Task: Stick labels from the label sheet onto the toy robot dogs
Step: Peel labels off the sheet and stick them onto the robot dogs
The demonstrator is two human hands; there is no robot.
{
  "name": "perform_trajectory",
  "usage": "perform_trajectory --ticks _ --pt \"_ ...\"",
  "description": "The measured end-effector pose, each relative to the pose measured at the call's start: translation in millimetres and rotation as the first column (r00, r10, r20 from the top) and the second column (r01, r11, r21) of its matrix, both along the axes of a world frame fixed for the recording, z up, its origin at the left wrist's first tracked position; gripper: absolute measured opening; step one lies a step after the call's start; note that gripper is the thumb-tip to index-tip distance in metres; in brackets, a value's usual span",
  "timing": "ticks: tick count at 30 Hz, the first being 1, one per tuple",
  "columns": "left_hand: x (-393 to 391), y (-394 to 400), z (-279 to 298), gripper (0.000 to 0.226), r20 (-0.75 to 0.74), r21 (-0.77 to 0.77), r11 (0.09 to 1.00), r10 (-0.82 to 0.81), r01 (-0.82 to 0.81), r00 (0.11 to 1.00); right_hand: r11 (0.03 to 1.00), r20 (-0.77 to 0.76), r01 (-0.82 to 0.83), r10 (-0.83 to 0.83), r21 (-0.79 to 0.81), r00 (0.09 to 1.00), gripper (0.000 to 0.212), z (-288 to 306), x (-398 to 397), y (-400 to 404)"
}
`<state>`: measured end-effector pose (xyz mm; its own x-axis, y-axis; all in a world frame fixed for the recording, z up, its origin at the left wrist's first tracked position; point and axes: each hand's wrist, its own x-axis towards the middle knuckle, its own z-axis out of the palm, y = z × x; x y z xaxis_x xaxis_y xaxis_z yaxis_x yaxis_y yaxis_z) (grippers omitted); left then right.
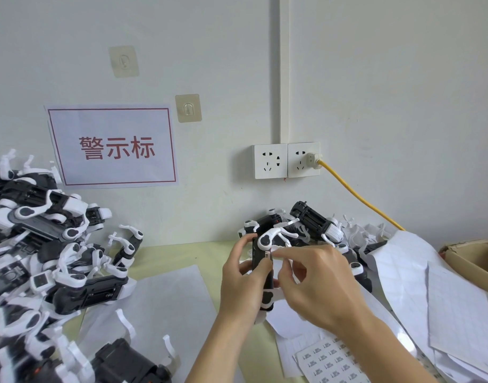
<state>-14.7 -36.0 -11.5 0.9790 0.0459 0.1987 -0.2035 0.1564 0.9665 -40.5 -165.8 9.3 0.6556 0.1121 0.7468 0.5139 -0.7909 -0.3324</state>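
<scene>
The toy dog is being held upright above the bench at centre, the left hand gripping it while the right hand is pinching one label onto it. One printed label sheet is lying near right; two heaps of dogs, left and far right, too tangled to count, suggest plenty is remaining.

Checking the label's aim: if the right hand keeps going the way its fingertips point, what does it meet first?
Probably the black body of the toy robot dog that the left hand grips; the right hand pinches a small label right at it.
</scene>
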Motion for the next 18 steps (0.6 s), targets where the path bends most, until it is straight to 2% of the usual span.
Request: perform_trajectory --ticks 7,13,18 --pt "4.0 1.3 -2.4 0.043 0.004 -0.054 0.999 -0.004 0.004 1.0 0.999 -0.071 -0.031 0.028 -0.041 0.997 0.037 2.3 -2.7 1.0" --pt "3.8 0.0 -4.5 0.049 0.031 0.014 0.999 -0.034 0.034 0.999 0.998 -0.111 -0.025 0.019 -0.056 0.994 0.042 3.0 -3.8 1.5" --pt "4.8 0.7 -4.4 0.044 0.034 -0.043 0.999 -0.022 0.023 0.999 0.999 -0.096 -0.035 0.034 -0.001 0.995 0.041 3.0 -2.1 -1.6"
